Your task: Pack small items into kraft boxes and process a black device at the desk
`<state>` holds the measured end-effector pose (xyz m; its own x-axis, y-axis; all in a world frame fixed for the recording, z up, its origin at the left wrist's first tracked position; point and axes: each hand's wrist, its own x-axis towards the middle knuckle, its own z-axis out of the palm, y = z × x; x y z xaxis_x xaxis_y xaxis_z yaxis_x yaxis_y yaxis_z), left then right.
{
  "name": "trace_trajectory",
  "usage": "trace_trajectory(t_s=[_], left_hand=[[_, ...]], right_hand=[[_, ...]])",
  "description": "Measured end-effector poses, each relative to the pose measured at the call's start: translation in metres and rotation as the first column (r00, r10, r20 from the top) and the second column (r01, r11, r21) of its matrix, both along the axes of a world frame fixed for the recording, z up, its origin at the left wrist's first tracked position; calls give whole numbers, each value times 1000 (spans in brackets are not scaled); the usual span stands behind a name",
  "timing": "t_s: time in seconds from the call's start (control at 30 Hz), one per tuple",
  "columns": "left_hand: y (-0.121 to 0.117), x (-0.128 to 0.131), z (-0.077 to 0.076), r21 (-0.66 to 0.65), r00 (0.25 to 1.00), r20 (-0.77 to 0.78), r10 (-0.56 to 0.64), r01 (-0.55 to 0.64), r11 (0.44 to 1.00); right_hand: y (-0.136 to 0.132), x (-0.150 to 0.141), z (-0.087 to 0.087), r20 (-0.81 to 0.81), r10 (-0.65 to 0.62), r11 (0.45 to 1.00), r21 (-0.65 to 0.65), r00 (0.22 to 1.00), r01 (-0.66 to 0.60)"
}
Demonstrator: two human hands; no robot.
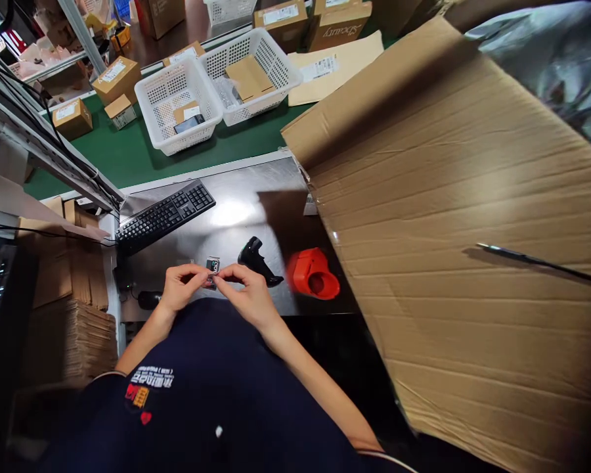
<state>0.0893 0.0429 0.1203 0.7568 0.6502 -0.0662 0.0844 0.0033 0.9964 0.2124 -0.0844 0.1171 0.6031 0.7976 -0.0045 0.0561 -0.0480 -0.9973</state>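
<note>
Close to my body, my left hand (184, 287) and my right hand (243, 291) meet over the near part of the metal worktop (276, 230). Both pinch a small dark packet (213, 265) with pale lettering between thumbs and fingertips. Its upper end shows above the fingers; the rest is partly covered by them, and its exact kind is unclear. Right of my right hand lies a black handheld barcode scanner (257, 261). Beyond that sits its red-orange holder (315, 274). A black computer mouse (149, 300) rests left of my left hand.
A black keyboard (170, 213) lies at the back left. Behind it, two white baskets (157, 128) and small cartons (115, 79) stand on a green surface (128, 157). A large cardboard sheet (453, 197) fills the right side. Stacked flat cardboard (91, 341) is at left.
</note>
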Motion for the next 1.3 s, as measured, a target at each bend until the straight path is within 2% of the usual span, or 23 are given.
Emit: trace_trajectory(t_s=[0.07,0.13,0.23,0.43,0.7,0.87,0.97,1.1,1.17,1.3], left_hand=[[2,1,3,-140,1000,-23,0,-3,990],[3,1,5,-193,999,-34,5,-12,981],[2,2,8,-194,999,-51,18,-27,981],[-1,3,11,-180,998,-50,-25,16,984],[-1,5,8,-175,998,-50,-33,24,984],[3,4,6,-192,994,-62,-88,75,979],[4,2,3,-100,991,-70,-111,103,990],[-2,0,-2,145,990,-97,-105,118,982],[-5,0,-2,303,988,-116,-100,132,944],[-10,2,0,567,982,-152,-114,182,804]], right_hand=[[-1,-1,2,65,-5,1000,-4,998,5],[-2,-1,5,124,12,1000,-9,992,-11],[-4,-2,10,209,51,999,-29,977,-46],[-8,-4,11,331,64,994,-100,941,-32],[-7,-5,7,416,20,996,-85,909,17],[-7,-4,5,472,9,996,-85,882,35],[-7,-3,5,461,14,996,-80,887,26],[-8,2,5,404,35,997,-81,914,-3],[-10,4,3,395,51,996,-93,917,-15],[-15,6,1,395,102,988,-148,913,-46]])
